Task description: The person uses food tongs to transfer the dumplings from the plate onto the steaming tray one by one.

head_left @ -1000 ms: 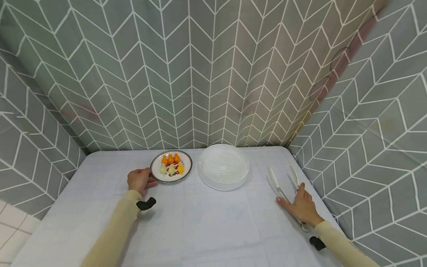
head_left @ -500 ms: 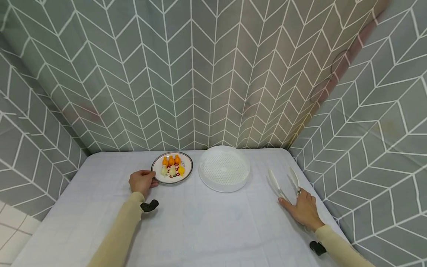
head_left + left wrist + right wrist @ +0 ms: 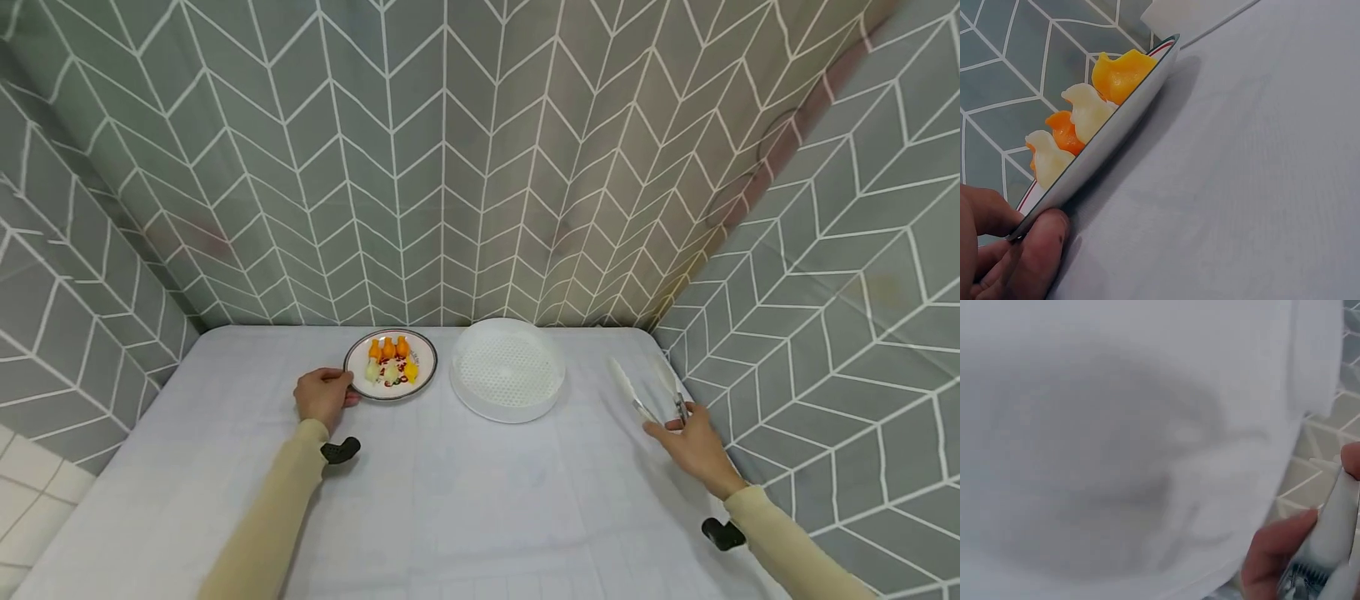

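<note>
My left hand [image 3: 324,395] pinches the near-left rim of a white plate [image 3: 425,357] with a dark edge line. In the left wrist view the thumb and fingers [image 3: 1044,244] grip that rim, and the plate's underside shows. Small dumpling-shaped pieces sit on it: three orange [image 3: 387,348], two cream [image 3: 1088,109], one yellow [image 3: 1119,75]. At the right, my right hand [image 3: 699,447] holds a pair of tongs [image 3: 627,385] with spread, white-ended arms pointing away from me. The right wrist view shows part of the tongs [image 3: 1335,525] between thumb and fingers, and their shadow on the cloth.
A round white steamer tray [image 3: 507,412] with a perforated base stands just right of the plate. White cloth [image 3: 465,508] covers the table. Patterned curtains [image 3: 450,167] close off the back and both sides, the right one near my right hand.
My right hand has closed round the tongs and raised them from the table. The left hand stays at the plate's rim, its grip little changed. The head view has shifted slightly.
</note>
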`<state>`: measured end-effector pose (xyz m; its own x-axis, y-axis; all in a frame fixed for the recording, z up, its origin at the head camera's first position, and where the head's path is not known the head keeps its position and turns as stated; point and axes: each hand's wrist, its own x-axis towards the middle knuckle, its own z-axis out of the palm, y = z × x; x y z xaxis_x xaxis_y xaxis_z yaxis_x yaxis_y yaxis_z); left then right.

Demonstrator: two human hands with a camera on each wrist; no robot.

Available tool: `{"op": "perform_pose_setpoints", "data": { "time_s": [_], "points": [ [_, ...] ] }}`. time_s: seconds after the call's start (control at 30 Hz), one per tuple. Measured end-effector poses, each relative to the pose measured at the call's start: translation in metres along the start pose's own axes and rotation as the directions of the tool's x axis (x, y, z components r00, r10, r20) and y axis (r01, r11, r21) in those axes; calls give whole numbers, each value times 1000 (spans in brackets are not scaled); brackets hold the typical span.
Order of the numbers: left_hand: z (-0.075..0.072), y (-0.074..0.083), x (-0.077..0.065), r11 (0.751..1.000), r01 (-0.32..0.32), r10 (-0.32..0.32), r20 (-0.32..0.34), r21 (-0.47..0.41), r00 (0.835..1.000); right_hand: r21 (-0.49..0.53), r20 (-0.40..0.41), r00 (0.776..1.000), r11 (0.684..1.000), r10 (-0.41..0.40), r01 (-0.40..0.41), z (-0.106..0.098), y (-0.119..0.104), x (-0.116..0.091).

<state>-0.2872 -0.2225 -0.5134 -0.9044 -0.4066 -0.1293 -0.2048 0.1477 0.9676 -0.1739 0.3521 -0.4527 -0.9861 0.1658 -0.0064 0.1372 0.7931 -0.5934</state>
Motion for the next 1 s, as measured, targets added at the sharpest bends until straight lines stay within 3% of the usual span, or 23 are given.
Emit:
{"op": "perform_pose_setpoints", "data": {
  "time_s": [0.1, 0.33, 0.6, 0.73, 0.9, 1.0],
  "points": [
    [0, 1, -1, 1000, -9, 9, -5, -16, 1000, 58, 27, 999, 998, -18, 17, -7, -22, 5],
    [1, 0, -3, 1000, -20, 20, -24, -1, 1000, 41, 41, 993, 993, -111, 110, -8, -79, 13],
    [4, -3, 1, 998, -54, 55, -63, 13, 997, 183, 158, 963, 965, -217, 188, 21, -145, 19],
    [5, -3, 1, 998, -59, 60, -69, 13, 996, 112, 168, 944, 957, -285, 269, 46, -173, 18],
    [6, -5, -2, 998, -54, 55, -70, 11, 996, -28, 135, 913, 919, -385, 392, 74, -201, 14],
    [7, -4, 0, 998, -62, 64, -78, 20, 995, -54, 141, 895, 899, -424, 434, 88, -215, 11]
  ]
}}
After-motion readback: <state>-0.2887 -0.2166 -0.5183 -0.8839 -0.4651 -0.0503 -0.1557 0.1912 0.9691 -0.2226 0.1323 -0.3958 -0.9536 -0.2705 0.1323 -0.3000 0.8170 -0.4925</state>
